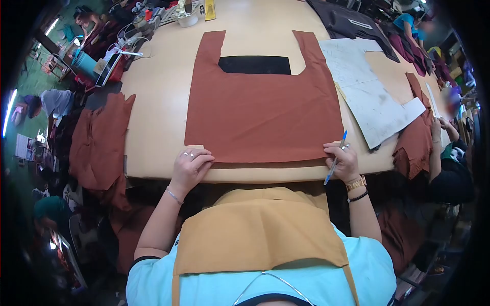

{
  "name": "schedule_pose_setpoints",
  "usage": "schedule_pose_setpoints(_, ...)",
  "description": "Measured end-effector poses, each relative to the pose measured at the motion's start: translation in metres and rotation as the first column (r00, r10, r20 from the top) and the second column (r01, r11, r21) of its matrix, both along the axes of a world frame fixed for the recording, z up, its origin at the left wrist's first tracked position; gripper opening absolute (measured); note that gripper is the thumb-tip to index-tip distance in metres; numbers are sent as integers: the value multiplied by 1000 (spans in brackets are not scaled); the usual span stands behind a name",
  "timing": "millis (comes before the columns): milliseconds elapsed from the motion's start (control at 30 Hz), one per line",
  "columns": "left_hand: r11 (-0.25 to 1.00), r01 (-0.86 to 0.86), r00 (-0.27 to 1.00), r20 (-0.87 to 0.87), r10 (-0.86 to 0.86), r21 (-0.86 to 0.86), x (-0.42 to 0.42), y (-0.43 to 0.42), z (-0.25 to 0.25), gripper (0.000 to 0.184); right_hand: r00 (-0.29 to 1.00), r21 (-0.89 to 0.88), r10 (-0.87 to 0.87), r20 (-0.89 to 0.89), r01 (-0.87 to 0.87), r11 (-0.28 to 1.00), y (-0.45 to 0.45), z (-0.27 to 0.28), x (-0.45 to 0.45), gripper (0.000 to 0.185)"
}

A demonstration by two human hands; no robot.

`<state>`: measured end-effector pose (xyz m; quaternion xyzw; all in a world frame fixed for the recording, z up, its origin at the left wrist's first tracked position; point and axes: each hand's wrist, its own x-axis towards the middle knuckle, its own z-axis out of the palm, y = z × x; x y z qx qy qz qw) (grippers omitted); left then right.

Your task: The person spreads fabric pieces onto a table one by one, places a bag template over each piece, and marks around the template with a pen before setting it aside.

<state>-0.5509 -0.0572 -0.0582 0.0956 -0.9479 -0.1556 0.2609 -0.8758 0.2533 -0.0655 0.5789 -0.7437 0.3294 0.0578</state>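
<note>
A rust-brown fabric piece (263, 112) with two upper straps lies spread on the pale table (153, 102). My left hand (192, 166) pinches its lower left corner at the table's front edge. At the lower right corner, my right hand (343, 160) has its fingers closed on the fabric edge and also holds a blue pen (335, 162), which stands tilted between the fingers. Part of a black rectangular piece (255, 65) shows between the straps; the fabric meets its lower edge.
Right of the fabric lies a white paper pattern (365, 86) with a pointed arm. More rust cloth hangs over the left edge (99, 148) and right edge (416, 137), where a co-worker's arms (436, 143) reach in. A phone (107, 70) and cables sit upper left; dark garments (352, 25) upper right.
</note>
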Motion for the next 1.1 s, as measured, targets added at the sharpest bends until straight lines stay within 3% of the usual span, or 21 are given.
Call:
schedule_pose_setpoints(167,1000,-2,1000,-5,2,2,4,1,-4,12,1000,11,-5,-11,5,1000,2,7,3,20)
schedule_pose_setpoints(267,999,-8,1000,-20,9,54,2,3,-4,13,935,33,-351,51,350,936,25,8,-23,27)
schedule_pose_setpoints(333,997,0,999,-32,2,73,2,4,-6,14,711,-14,-695,-103,698,716,39,13,-58,41)
schedule_pose_setpoints(367,998,5,999,-38,-2,69,2,4,-7,13,526,75,-849,-49,850,522,49,21,-73,50)
schedule_pose_setpoints(400,998,3,999,-46,0,63,1,4,-7,13,466,54,-885,-24,884,464,67,19,-97,59)
schedule_pose_setpoints(500,998,-10,999,-46,12,55,1,5,-7,12,315,214,-948,37,925,315,102,9,-141,67)
schedule_pose_setpoints(600,998,-1,999,-35,3,55,1,6,-4,13,288,195,-939,188,926,323,133,-41,-208,73)
schedule_pose_setpoints(700,998,2,1000,-9,-1,69,4,7,0,16,219,136,-825,521,933,333,124,-37,-213,70)
schedule_pose_setpoints(800,997,-2,1000,-10,3,77,5,6,-2,17,126,18,-359,925,928,371,113,-18,-200,58)
schedule_pose_setpoints(900,996,0,1000,-11,1,90,5,5,-3,17,171,-16,-235,957,838,546,105,-7,-201,46)
schedule_pose_setpoints(967,997,10,1000,-20,-8,82,4,5,-3,17,402,-184,-319,858,822,540,105,7,-211,39)
schedule_pose_setpoints(1033,997,5,1000,-27,-3,80,4,5,-4,16,599,-342,-393,698,761,551,105,24,-228,33)
schedule_pose_setpoints(1100,997,3,999,-32,-1,73,5,5,-5,16,689,-321,-611,390,724,611,110,77,-238,31)
